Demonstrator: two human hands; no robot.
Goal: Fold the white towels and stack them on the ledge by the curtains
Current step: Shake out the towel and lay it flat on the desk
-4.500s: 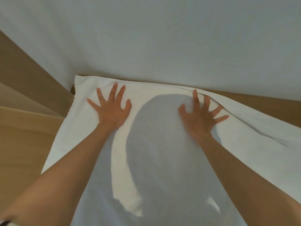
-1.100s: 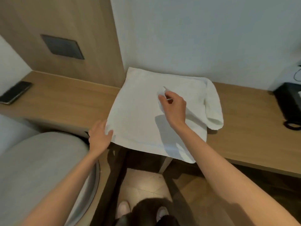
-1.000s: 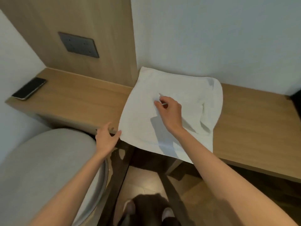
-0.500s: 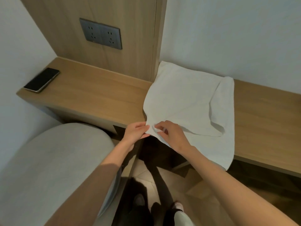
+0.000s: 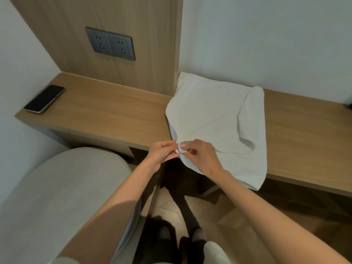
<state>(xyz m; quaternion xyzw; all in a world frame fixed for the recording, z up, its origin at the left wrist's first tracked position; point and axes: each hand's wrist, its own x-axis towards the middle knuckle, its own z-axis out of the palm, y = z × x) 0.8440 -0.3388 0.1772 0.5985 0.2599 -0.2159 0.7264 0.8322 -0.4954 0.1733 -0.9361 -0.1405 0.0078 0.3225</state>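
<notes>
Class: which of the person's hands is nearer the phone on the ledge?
Left. The left hand pinches the towel corner on the side toward the phone; the right hand pinches the same corner just beyond it, farther from the phone.

Bare forearms (image 5: pixel 114 206) — dark trousers (image 5: pixel 158 248), shoes (image 5: pixel 199 234)

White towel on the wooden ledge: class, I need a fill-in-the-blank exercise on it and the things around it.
1. The left hand and the right hand both pinch the near left ____ of the white towel.
2. A black ____ lies flat at the left end of the wooden ledge.
3. On the wooden panel above the ledge, ____ grey sockets sit side by side.
Missing words: corner; phone; two.
</notes>
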